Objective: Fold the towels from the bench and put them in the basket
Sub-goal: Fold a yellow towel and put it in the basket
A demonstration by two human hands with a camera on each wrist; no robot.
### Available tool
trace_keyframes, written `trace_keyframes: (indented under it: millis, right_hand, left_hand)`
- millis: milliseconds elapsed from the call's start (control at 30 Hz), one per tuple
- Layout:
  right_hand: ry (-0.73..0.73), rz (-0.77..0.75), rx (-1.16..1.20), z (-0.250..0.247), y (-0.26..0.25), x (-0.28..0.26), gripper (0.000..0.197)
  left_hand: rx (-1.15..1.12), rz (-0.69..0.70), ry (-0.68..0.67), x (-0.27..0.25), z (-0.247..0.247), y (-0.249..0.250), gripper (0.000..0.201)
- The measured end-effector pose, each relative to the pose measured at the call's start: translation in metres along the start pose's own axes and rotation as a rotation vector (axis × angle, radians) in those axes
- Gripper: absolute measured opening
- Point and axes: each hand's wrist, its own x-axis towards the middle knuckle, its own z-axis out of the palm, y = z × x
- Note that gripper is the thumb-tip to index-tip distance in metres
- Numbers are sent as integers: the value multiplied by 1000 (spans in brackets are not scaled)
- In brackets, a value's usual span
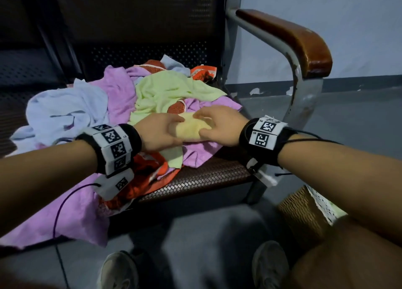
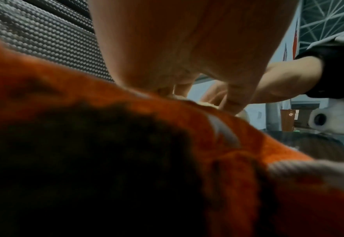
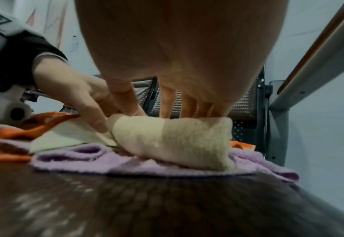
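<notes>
The yellow towel [image 1: 194,129] sits as a small folded bundle on the purple towel [image 1: 202,150], near the front of the tabletop [image 1: 208,175]; the likely slip is the bundle springing open once lifted, since it rests on loose, uneven cloth; a neighbouring towel could also drag along. Left hand [image 1: 162,132] fingers [image 3: 98,118] pinch its left end; right hand [image 1: 219,126] fingers [image 3: 168,104], slightly spread, press its top. The basket [image 1: 304,212] waits on the floor beside the tabletop.
</notes>
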Motion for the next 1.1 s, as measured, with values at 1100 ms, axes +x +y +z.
trace_keyframes:
  millis: [1100]
  right_hand:
    - [982, 924, 1246, -47, 227, -341, 25]
  left_hand:
    - [-686, 300, -401, 88, 137, 445, 32]
